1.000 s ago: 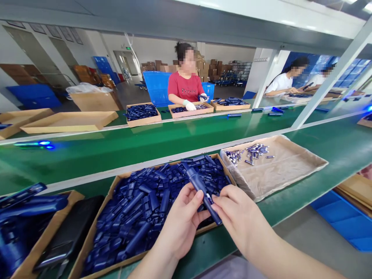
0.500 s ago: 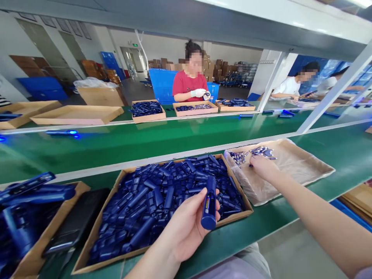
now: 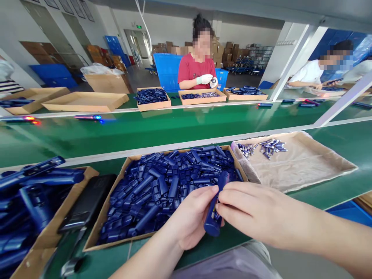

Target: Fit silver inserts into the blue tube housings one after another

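Observation:
My left hand (image 3: 192, 217) is closed around a blue cylindrical plastic housing (image 3: 213, 224), held tilted over the front edge of a carton. Coloured parts show in a slot along the housing's side. My right hand (image 3: 258, 211) has its fingertips pressed together at that slot; whatever they pinch is hidden behind the fingers. Under and behind the hands, many blue plastic housing pieces (image 3: 154, 190) fill the carton. Small blue-and-silver cylindrical parts (image 3: 273, 147) lie in a plastic-lined tray (image 3: 310, 166) beyond my right hand.
On the left, another carton (image 3: 59, 221) holds longer blue housings, with a black device (image 3: 88, 201) and its cable beside it. A green belt (image 3: 174, 130) carries lit blue units. Across it, a co-worker in red (image 3: 197, 69) sits behind cartons. A slanted white post (image 3: 343, 102) stands right.
My right hand has come back from the lined tray to the housing in my left hand. The view has shifted, and lit units on the belt have moved right.

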`<state>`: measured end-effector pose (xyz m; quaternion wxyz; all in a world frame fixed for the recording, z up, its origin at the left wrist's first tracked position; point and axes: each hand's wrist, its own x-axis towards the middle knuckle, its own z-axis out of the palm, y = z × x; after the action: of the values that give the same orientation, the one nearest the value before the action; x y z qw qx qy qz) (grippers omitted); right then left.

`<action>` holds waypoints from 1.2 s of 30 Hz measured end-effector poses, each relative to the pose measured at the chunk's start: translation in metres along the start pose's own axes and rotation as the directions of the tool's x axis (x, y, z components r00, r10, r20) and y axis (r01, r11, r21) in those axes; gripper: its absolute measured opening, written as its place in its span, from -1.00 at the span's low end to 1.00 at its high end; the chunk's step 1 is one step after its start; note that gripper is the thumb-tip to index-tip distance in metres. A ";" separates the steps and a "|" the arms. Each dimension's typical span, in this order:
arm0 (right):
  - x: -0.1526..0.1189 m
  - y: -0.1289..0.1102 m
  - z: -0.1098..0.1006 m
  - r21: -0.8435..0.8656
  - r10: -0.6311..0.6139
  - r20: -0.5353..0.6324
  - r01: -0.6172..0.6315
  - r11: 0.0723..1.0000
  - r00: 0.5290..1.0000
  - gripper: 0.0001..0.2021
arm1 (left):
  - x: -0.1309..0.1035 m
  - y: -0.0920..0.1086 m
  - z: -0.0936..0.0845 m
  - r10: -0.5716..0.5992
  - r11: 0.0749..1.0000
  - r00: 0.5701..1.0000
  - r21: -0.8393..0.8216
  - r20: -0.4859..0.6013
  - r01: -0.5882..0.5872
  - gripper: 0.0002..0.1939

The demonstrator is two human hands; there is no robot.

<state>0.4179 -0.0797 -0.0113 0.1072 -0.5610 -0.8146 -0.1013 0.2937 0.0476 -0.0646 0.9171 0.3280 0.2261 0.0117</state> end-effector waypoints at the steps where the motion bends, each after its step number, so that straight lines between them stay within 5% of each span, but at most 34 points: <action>1: 0.000 0.001 0.002 -0.002 -0.011 -0.018 0.011 1.000 1.000 -0.76 | 0.000 0.000 0.000 -0.005 1.000 1.000 0.003 0.013 0.005 -0.81; 8: -0.015 -0.018 0.023 0.065 0.060 -0.270 -0.044 0.997 0.961 -0.69 | 0.000 -0.002 -0.004 0.034 0.999 0.999 0.024 -0.034 -0.034 -0.73; 13: -0.030 -0.032 0.037 0.087 0.147 -0.242 -0.129 0.988 0.959 -0.61 | 0.003 -0.004 -0.004 0.087 0.996 0.993 0.034 -0.082 -0.084 -0.74; 15: -0.030 -0.020 0.038 0.106 0.179 -0.236 -0.158 0.982 0.955 -0.55 | 0.003 -0.001 -0.004 0.156 0.986 0.982 0.075 -0.106 -0.149 -0.72; 18: -0.017 0.021 0.042 0.158 0.384 -0.312 -0.351 0.923 0.869 -0.63 | 0.004 0.009 -0.006 0.302 0.945 0.936 0.185 -0.181 -0.269 -0.68; 21: 0.008 0.064 0.060 0.097 0.557 -0.102 -0.549 0.830 0.824 -0.78 | 0.006 0.017 -0.012 0.370 0.925 0.893 0.193 -0.256 -0.328 -0.71; 23: 0.026 0.082 0.077 0.051 0.546 0.086 -0.551 0.833 0.834 -0.81 | 0.007 0.019 -0.014 0.361 0.931 0.892 0.161 -0.270 -0.328 -0.73; 27: 0.046 0.094 0.095 0.097 0.506 0.174 -0.526 0.845 0.845 -0.83 | 0.009 0.015 -0.016 0.328 0.944 0.910 0.106 -0.255 -0.311 -0.78; 30: 0.041 0.094 0.087 0.185 0.547 0.140 -0.565 0.804 0.825 -0.86 | 0.010 0.014 -0.014 0.294 0.955 0.919 0.045 -0.263 -0.293 -0.81; 33: 0.030 0.080 0.070 0.296 0.656 0.032 -0.634 0.714 0.754 -0.83 | 0.009 0.013 -0.013 0.273 0.956 0.921 -0.029 -0.279 -0.293 -0.83; 36: 0.024 0.046 0.060 0.685 0.732 -0.030 -0.519 0.511 0.680 -0.82 | 0.008 0.012 -0.014 0.273 0.956 0.939 -0.047 -0.211 -0.289 -0.80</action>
<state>0.4488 -0.0253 -0.0597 0.4457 -0.7258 -0.5067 0.1335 0.2967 0.0669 -0.0700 0.8903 0.3184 0.2683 0.1844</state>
